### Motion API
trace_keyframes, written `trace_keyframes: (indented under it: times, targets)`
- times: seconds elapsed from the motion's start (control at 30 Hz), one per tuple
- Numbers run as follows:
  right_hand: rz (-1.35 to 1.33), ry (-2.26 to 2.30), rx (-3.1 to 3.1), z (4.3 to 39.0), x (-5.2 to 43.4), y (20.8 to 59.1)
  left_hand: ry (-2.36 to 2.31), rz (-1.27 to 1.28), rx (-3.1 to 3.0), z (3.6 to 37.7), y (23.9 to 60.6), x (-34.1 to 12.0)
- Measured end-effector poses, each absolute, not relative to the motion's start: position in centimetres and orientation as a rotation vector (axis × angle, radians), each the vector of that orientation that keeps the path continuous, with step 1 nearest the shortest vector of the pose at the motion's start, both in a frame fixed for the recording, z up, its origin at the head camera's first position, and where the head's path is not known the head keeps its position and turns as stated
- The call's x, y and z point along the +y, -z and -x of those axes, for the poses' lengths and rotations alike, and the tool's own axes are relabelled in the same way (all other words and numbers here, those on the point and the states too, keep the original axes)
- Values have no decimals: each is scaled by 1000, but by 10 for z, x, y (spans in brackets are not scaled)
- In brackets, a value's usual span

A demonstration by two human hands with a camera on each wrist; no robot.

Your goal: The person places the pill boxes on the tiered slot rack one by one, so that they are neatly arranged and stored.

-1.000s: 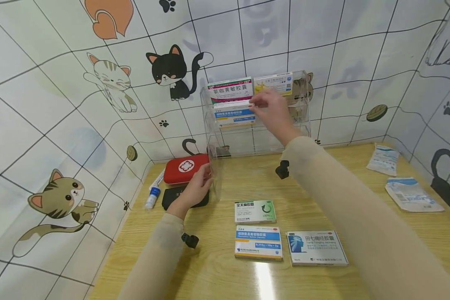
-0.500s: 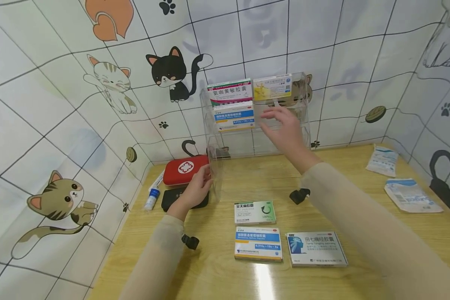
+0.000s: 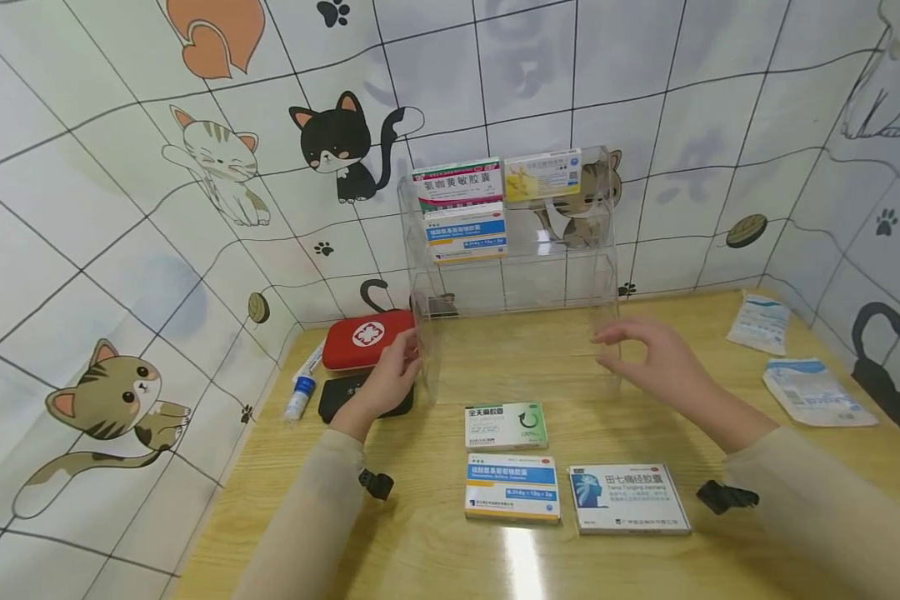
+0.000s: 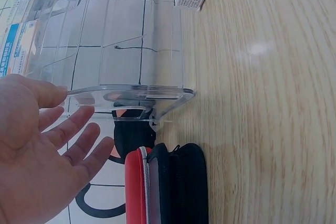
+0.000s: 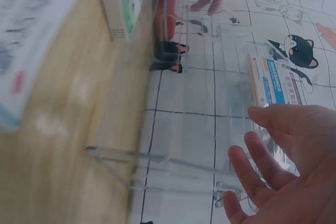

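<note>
A clear plastic display rack (image 3: 525,304) stands against the wall. My left hand (image 3: 387,382) holds its left side panel, thumb on one face and fingers on the other in the left wrist view. On the upper tier are a red-and-green medicine box (image 3: 459,185) and a yellow-and-white one (image 3: 543,176). A blue-and-white medicine box (image 3: 465,234) sits lower at left. Beside the rack's right end, my right hand (image 3: 656,358) has its fingers spread from the thumb and holds nothing.
A green-and-white medicine box (image 3: 505,426), another blue-and-white box (image 3: 512,488) and a white box with a blue head (image 3: 629,499) lie in front. Left are a red case (image 3: 345,340), a black case (image 3: 336,397) and a small bottle (image 3: 300,396); right, two white packets (image 3: 817,393).
My right hand has let go of the blue-and-white medicine box in the rack and moved down and to the right. My left hand stays at the rack's side.
</note>
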State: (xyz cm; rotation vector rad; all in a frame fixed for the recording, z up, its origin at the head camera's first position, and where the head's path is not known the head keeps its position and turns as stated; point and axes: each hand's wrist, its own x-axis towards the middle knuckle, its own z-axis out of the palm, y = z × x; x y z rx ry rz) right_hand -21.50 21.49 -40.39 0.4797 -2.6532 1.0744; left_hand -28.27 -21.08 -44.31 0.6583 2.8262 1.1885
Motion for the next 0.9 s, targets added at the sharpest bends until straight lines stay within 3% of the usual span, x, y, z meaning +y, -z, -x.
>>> trace_keyframes:
  times: [0.43, 0.9]
  targets:
    - [-568, -935, -2794, 155, 262, 450, -1189, -639, 2798, 283, 442, -208]
    - [-773, -897, -3038, 127, 277, 472, -1147, -596, 2830, 283, 442, -212]
